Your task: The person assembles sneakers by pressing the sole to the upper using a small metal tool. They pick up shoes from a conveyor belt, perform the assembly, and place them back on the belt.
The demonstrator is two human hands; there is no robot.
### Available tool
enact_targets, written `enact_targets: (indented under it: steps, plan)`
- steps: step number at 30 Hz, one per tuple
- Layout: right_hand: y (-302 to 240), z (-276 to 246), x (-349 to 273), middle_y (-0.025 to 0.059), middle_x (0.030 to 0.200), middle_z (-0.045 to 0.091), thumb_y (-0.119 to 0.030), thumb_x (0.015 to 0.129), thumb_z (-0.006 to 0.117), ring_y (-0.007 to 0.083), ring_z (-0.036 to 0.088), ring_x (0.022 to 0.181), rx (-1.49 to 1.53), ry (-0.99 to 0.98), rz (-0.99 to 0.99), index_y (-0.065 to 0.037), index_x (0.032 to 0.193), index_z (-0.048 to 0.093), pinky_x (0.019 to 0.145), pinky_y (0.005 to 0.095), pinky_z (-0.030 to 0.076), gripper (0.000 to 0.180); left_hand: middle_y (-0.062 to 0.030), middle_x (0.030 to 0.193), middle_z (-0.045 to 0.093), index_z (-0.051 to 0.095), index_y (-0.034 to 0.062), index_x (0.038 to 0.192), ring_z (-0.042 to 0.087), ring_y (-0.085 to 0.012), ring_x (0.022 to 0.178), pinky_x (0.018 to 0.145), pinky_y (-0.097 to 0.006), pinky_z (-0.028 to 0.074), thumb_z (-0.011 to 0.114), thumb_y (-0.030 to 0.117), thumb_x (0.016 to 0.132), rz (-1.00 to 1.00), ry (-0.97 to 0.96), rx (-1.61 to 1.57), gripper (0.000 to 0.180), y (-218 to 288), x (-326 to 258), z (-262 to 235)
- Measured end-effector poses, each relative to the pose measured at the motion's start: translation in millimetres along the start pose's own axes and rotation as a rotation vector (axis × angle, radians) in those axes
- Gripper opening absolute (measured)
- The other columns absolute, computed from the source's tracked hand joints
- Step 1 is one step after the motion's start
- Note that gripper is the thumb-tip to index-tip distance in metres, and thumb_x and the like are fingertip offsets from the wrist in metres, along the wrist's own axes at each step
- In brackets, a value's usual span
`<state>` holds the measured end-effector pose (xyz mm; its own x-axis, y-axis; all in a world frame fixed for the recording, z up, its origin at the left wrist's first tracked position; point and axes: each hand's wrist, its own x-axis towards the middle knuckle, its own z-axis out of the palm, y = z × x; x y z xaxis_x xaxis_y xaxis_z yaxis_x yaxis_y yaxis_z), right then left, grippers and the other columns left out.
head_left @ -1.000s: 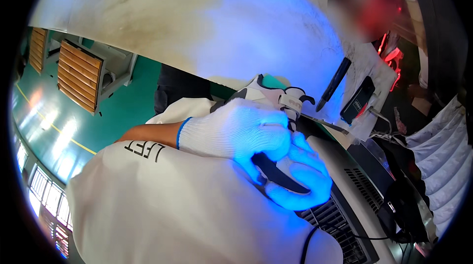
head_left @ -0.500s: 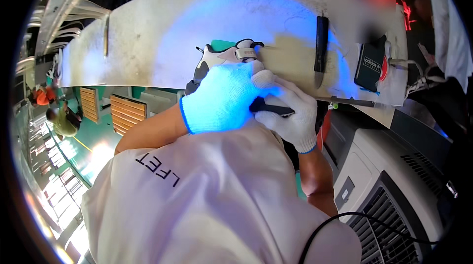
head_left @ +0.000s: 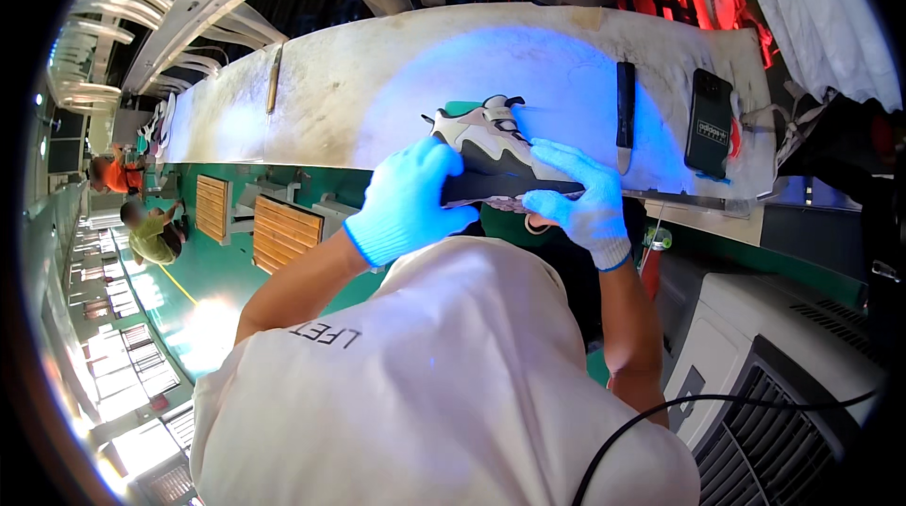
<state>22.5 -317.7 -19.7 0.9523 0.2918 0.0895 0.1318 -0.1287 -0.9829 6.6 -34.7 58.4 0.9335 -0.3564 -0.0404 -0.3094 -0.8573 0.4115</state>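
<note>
While your gloved left hand [head_left: 408, 202] and right hand [head_left: 582, 194] close fingers around the grey-white sneaker [head_left: 491, 149], inspection looks midway; table [head_left: 377, 81] placement remains.

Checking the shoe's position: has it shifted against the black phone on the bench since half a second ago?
Cannot tell: the head camera swung. The shoe, held by both hands, lies left of the phone, as before.

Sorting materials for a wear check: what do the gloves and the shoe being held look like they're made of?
Gloves on left hand and right hand: probably knitted fabric, matte, ribbed cuffs. Shoe: likely smooth synthetic or leather panels, white and grey, over a dark, probably rubber sole.
</note>
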Motion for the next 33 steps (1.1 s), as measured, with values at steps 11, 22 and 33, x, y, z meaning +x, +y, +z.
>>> enact_targets:
  steps: [11, 22, 33]
  plan:
    - [2, -2, 2, 0.0220, 0.145, 0.075, -0.019, 0.083, 0.098, 0.0267, 0.075, 0.128, -0.050, -0.059, -0.032, 0.005, 0.143, 0.074, 0.102, 0.0381, 0.063, 0.069, -0.0106, 0.094, 0.069, 0.065, 0.0125, 0.087, 0.069, -0.0351, 0.088, 0.071, -0.049, 0.056, 0.098, 0.040, 0.072, 0.166, -0.008, 0.016, 0.045, 10, 38, 19]
    - [-49, -3, 34, 0.0264, 0.130, 0.078, -0.031, 0.090, 0.094, 0.0271, 0.079, 0.116, -0.245, -0.272, 0.146, -0.001, 0.145, 0.074, 0.097, 0.0403, 0.061, 0.066, -0.0051, 0.091, 0.068, 0.062, 0.0147, 0.091, 0.071, -0.0319, 0.085, 0.071, -0.046, 0.057, 0.102, 0.033, 0.063, 0.215, 0.097, -0.180, 0.052, 2, 52, 9]
    - [-35, 30, 36, 0.0252, 0.116, 0.081, -0.027, 0.099, 0.083, 0.0406, 0.081, 0.106, -0.500, 0.130, 0.147, -0.001, 0.133, 0.076, 0.091, 0.0450, 0.063, 0.043, -0.0130, 0.121, 0.075, 0.071, 0.0038, 0.122, 0.074, -0.0236, 0.109, 0.092, -0.047, 0.057, 0.091, 0.018, 0.086, 0.089, -0.235, -1.056, 0.043, -34, 74, 11]
